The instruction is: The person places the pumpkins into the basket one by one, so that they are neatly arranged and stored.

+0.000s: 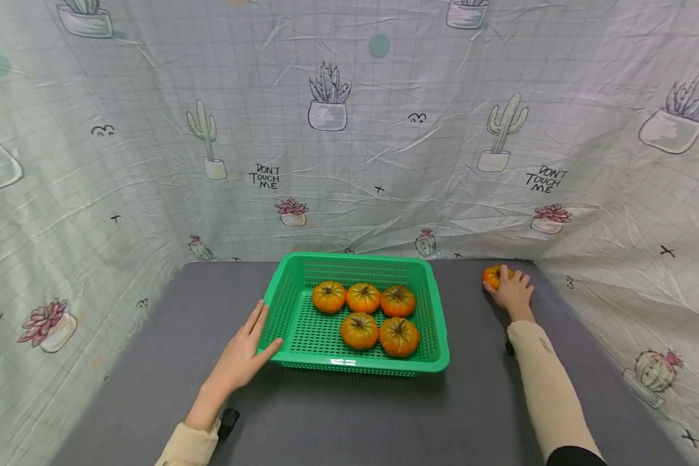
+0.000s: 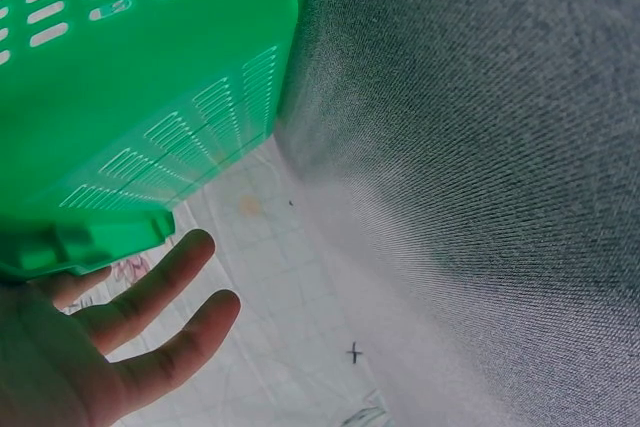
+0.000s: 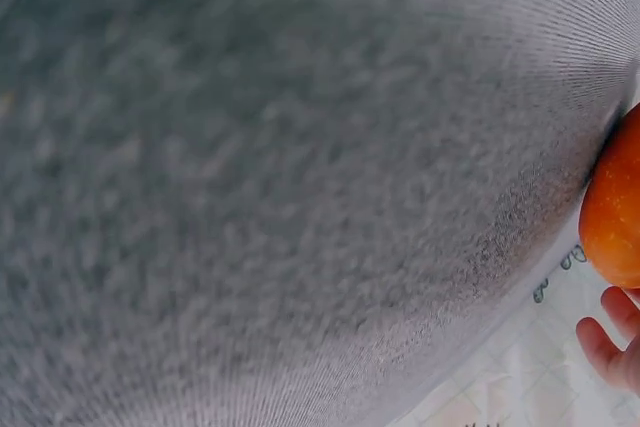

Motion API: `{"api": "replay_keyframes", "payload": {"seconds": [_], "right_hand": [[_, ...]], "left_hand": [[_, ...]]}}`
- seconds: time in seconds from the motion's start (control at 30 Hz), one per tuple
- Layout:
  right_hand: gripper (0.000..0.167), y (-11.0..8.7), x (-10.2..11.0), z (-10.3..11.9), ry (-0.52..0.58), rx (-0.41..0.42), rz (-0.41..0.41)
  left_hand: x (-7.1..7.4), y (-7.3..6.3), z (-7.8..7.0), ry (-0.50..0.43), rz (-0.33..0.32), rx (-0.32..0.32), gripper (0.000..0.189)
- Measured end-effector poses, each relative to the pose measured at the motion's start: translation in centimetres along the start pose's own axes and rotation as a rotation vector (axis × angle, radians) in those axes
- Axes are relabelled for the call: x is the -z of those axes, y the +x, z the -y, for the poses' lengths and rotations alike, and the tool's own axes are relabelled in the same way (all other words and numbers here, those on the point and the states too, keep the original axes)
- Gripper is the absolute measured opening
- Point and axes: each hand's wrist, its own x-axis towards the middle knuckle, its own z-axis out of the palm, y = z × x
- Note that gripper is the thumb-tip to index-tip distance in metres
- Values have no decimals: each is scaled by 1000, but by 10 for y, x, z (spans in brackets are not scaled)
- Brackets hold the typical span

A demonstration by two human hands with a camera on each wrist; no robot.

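A green plastic basket (image 1: 355, 361) stands on the grey table, holding several small orange pumpkins, one of them a front-row pumpkin (image 1: 358, 331). My left hand (image 1: 240, 356) lies against its left side with straight, spread fingers, the thumb at the front left corner. The left wrist view shows this hand (image 2: 110, 347) under the basket's rim (image 2: 90, 247). At the far right corner of the table, my right hand (image 1: 512, 296) holds another small pumpkin (image 1: 492, 276) between thumb and fingers. Only part of that pumpkin (image 3: 615, 212) and two fingertips (image 3: 598, 342) enter the right wrist view.
A pale cloth (image 1: 373, 155) printed with cacti and potted plants hangs behind the table and along both sides. Grey table surface (image 1: 472, 336) lies between the basket and the right arm, and more of it extends left of the basket.
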Motion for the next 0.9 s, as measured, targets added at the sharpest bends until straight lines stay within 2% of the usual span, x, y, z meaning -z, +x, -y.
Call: {"api": "replay_keyframes", "payload": {"seconds": [0.17,0.33,0.37,0.53,0.67,0.9], "right_hand": [[65,-3,1,1,26,30,-37],[65,-6,6,2,41,63,-71],[68,-5,7,2,43,66,-61],[85,-7,9,1,77,78,-118],[92,-8,12,1,95,88,-147],[85,-15,18,10,145,162,-193]], "left_hand": [[1,-1,0,0,8,8,74],[2,-2,-1,-3,10,11,74],[2,-2,-1,-2,10,10,74],[1,-3,-2,-8,4,3,74],[1,-3,-1,-2,8,6,74],[-1,-2,0,6,-8,-1,74]]}}
